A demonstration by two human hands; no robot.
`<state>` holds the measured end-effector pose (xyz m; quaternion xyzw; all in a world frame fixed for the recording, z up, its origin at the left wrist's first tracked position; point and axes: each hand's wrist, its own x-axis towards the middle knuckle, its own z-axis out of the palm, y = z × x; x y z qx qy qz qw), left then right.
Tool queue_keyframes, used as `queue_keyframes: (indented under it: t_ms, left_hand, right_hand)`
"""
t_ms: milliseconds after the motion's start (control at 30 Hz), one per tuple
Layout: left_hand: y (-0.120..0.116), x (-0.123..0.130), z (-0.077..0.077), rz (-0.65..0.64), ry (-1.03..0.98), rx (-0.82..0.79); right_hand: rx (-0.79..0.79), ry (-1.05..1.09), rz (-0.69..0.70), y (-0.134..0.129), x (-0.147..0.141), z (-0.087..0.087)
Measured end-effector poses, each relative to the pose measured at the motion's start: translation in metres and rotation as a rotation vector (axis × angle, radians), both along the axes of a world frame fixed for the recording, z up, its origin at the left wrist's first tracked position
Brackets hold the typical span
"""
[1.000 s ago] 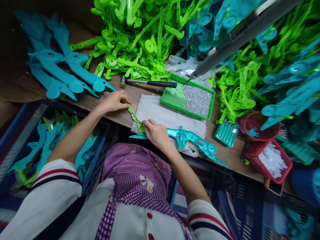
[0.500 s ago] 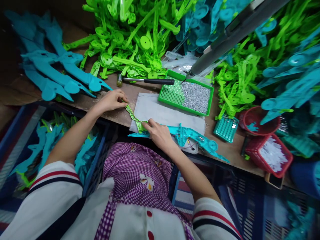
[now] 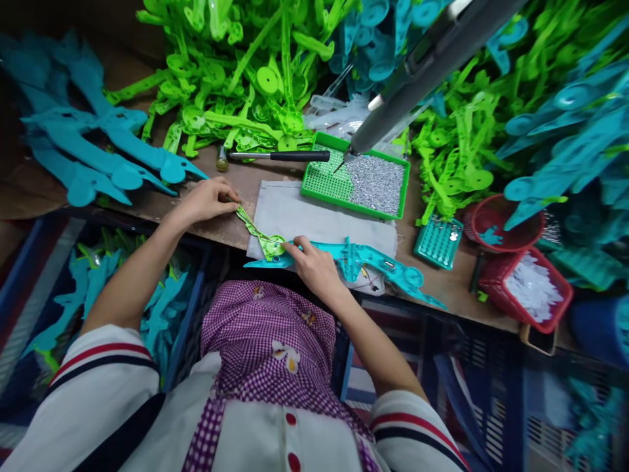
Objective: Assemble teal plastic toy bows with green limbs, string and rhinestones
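Observation:
A long blue plastic part (image 3: pixel 378 257) lies across the front edge of a grey cloth (image 3: pixel 280 210). Over its left end a light green plastic piece (image 3: pixel 271 246) slants up to the left. My left hand (image 3: pixel 213 200) pinches the upper left end of this green piece between thumb and fingers. My right hand (image 3: pixel 314 265) has its fingers closed at the green piece's lower right end, just above the blue part. What exactly sits between the right fingertips is too small to tell.
Behind the cloth are a green tray of small metal pins (image 3: pixel 378 183), a hammer (image 3: pixel 299 156) and a hanging screwdriver (image 3: pixel 388 98). Heaped green parts (image 3: pixel 268 78), blue parts (image 3: pixel 98 144), a teal tray (image 3: pixel 438 242) and a red basket (image 3: pixel 528 288) surround the work area.
The whole view has shifted slightly, so the table items appear a little further left. Both hands keep nearly the same hold on the green piece.

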<state>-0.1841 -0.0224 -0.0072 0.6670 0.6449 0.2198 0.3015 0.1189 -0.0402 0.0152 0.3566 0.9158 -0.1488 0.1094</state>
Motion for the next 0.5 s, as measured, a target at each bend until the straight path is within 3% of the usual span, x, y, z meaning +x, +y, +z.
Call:
queue_keyframes:
  t_ms: [500]
  left_hand:
    - [-0.003, 0.002, 0.006, -0.001, 0.078, -0.004]
  right_hand:
    - [0.033, -0.021, -0.048, -0.003, 0.008, 0.005]
